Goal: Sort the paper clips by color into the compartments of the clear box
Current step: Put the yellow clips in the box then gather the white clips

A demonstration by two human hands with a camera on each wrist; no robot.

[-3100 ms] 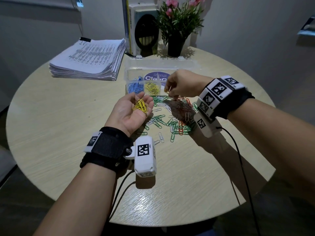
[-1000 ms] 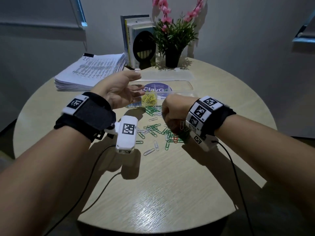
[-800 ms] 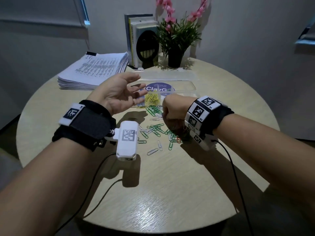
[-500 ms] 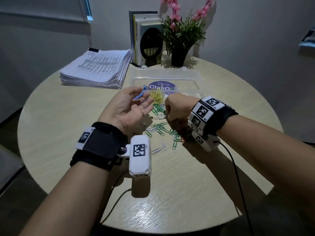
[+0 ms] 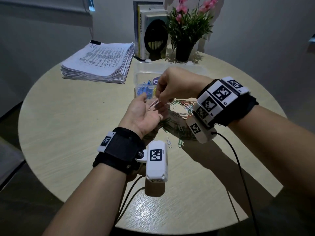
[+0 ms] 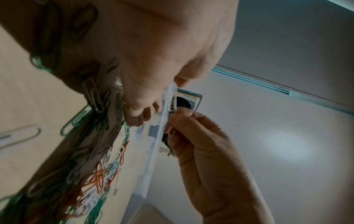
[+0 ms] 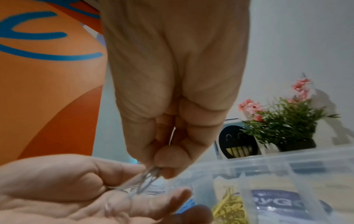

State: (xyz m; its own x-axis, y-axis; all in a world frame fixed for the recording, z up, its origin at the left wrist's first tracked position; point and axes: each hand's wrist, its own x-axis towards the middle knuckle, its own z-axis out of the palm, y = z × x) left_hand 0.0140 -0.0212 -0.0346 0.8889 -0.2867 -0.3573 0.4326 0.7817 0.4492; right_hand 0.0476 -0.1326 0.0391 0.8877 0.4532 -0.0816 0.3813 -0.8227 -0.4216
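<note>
My left hand (image 5: pixel 146 111) lies palm up above the table, fingers relaxed. Over it my right hand (image 5: pixel 167 89) pinches a few white paper clips (image 5: pixel 154 105) whose lower ends touch the left palm; the right wrist view shows the same white clips (image 7: pixel 147 178) between thumb and fingertip. Behind the hands stands the clear box (image 5: pixel 144 77) with blue clips (image 5: pixel 144 90) in its left compartment and yellow clips (image 7: pixel 229 204) in the one beside it. A mixed pile of green, orange and white clips (image 5: pixel 183 106) lies on the table under my right wrist.
A thick stack of printed papers (image 5: pixel 100 63) sits at the back left. Books (image 5: pixel 150 33) and a potted plant with pink flowers (image 5: pixel 187 29) stand behind the box. Loose clips (image 5: pixel 168 142) lie near my left wrist camera. The round table's front edge (image 5: pixel 153 227) is close.
My left hand came back from the box, empty, and turned palm up. My right hand rose from the pile with white clips and moved over the left palm.
</note>
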